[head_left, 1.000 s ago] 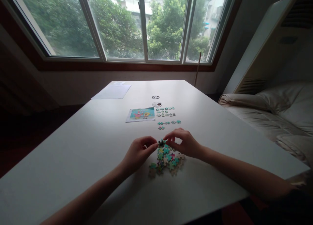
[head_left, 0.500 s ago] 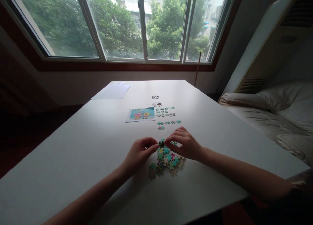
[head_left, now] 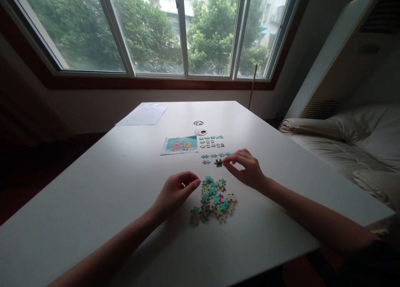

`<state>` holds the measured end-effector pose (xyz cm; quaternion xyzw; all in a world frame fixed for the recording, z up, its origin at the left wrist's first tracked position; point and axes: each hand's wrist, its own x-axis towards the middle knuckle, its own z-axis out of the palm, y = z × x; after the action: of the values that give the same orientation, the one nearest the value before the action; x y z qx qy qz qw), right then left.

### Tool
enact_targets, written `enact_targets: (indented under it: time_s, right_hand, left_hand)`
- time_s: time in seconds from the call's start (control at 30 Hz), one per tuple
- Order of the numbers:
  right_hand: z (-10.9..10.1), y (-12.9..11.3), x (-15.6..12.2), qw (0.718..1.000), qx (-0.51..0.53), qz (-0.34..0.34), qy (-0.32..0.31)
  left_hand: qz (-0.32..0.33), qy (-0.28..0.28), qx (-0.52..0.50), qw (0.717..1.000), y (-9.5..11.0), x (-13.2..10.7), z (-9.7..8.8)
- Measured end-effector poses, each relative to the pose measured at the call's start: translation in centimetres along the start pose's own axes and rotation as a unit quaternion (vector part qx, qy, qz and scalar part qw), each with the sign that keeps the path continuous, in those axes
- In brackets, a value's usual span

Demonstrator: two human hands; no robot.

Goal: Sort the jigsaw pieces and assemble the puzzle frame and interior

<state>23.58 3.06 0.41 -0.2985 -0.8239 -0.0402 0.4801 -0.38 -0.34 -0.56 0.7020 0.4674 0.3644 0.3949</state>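
Observation:
My right hand (head_left: 246,168) reaches forward over the white table (head_left: 118,187) and pinches a dark jigsaw piece (head_left: 218,163) beside a short row of sorted pieces (head_left: 215,155). My left hand (head_left: 175,192) rests curled on the table just left of the loose pile of pieces (head_left: 213,198); its fingers are bent inward and I see nothing in them. More sorted pieces (head_left: 211,142) lie further back, next to the cartoon reference picture (head_left: 180,145).
Two small round items (head_left: 200,132) lie behind the sorted pieces. A sheet of paper (head_left: 142,116) sits at the far left of the table. A bed with pale bedding (head_left: 350,141) stands to the right, and a wide window (head_left: 184,33) lies ahead.
My right hand has carried the dark piece away from the pile, forward and to the right, to the sorted row. My left hand has let go and stayed by the pile.

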Motion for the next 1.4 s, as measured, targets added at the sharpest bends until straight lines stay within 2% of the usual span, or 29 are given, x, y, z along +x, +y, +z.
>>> enact_targets:
  time_s: [0.07, 0.2, 0.6, 0.83, 0.97, 1.2, 1.4]
  right_hand:
    - [-0.2, 1.0, -0.1, 0.999, -0.023, 0.029, 0.016]
    - [-0.2, 1.9, -0.3, 0.997, -0.040, 0.060, 0.005]
    - [0.3, 1.3, -0.3, 0.999, -0.028, 0.039, 0.003]
    - [0.3, 2.1, -0.3, 0.998, -0.038, 0.049, -0.024]
    - [0.2, 4.5, 0.2, 0.992, -0.048, 0.100, -0.058]
    - [0.8, 11.1, 0.5, 0.963, -0.073, 0.228, -0.122]
    - [2.1, 13.8, 0.1, 0.949, -0.097, 0.252, -0.162]
  left_hand:
    - [-0.013, 0.014, -0.009, 1.000, -0.4, 0.1, -0.1]
    - [-0.035, 0.034, -0.028, 0.998, -1.1, 0.3, -0.3]
    - [-0.050, 0.037, -0.049, 0.997, -0.7, 0.4, -0.3]
    - [-0.077, 0.043, -0.074, 0.993, -0.4, 0.4, -0.2]
    - [-0.084, 0.047, -0.081, 0.992, -0.4, 0.4, -0.1]
    - [-0.081, 0.053, -0.087, 0.991, -0.6, 0.5, 0.0]
    - [-0.081, 0.051, -0.093, 0.991, -0.6, 0.4, 0.0]
